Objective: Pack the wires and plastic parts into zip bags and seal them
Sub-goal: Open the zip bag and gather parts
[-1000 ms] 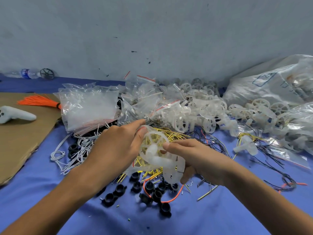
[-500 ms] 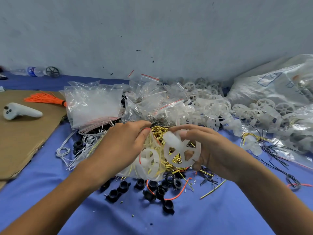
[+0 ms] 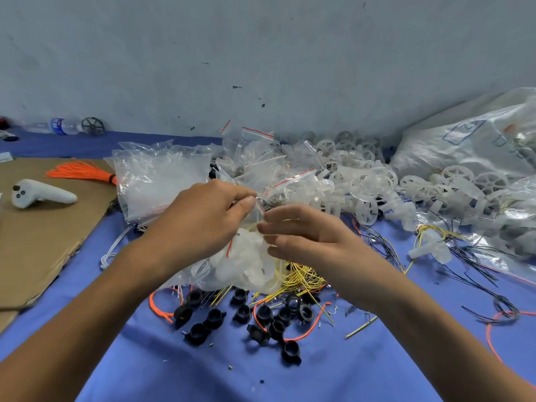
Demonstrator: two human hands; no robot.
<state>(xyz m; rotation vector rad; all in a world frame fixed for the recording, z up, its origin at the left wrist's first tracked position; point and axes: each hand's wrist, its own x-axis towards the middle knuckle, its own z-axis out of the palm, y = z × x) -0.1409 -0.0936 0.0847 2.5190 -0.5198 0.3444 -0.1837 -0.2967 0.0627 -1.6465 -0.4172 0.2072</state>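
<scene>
The left hand [image 3: 203, 224] pinches the top edge of the zip bag [image 3: 246, 265]. The right hand [image 3: 313, 242], which gripped a white wheel half a second ago, now holds nothing, its fingers loosely extended at the bag's mouth. The part-filled bag sits over yellow wires [image 3: 304, 278] on the blue cloth [image 3: 145, 358].

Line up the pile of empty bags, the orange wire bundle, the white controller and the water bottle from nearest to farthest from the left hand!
1. Pile of empty bags, just behind the left hand.
2. Orange wire bundle, further left on the cardboard.
3. White controller, near the cardboard's left edge.
4. Water bottle, far back by the wall.
</scene>
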